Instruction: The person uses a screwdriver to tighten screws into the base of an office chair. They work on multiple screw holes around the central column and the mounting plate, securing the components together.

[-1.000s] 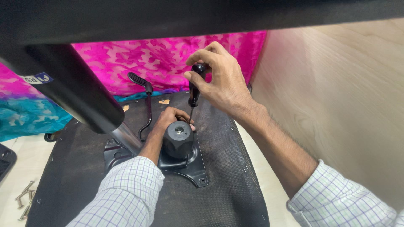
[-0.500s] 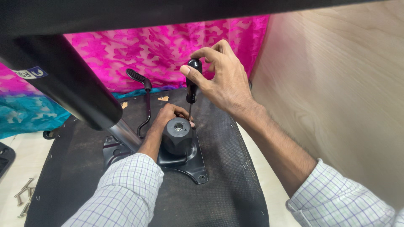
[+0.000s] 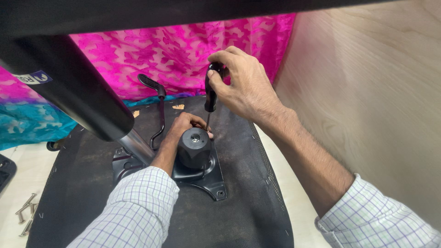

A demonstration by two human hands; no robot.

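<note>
On the seat (image 3: pixel 239 197), our right hand (image 3: pixel 245 87) grips the screwdriver (image 3: pixel 210 94) upright; our left hand (image 3: pixel 183 126) pinches its tip beside the hub (image 3: pixel 195 146). A tilt could slip it onto our fingers.

One screwdriver (image 3: pixel 211 94), two hands

A pink patterned cloth (image 3: pixel 174 50) hung across the back; a teal cloth (image 3: pixel 27 124) lay bunched below it at the left; a pale wood panel (image 3: pixel 376 92) stood along the right side; loose screws (image 3: pixel 25 213) lay in a small heap on the pale floor (image 3: pixel 18 165) at the lower left; a dark object (image 3: pixel 5 170) showed at the left edge, too cut off to tell; a thick black tube (image 3: pixel 69 87) slanted across the upper left.
</note>
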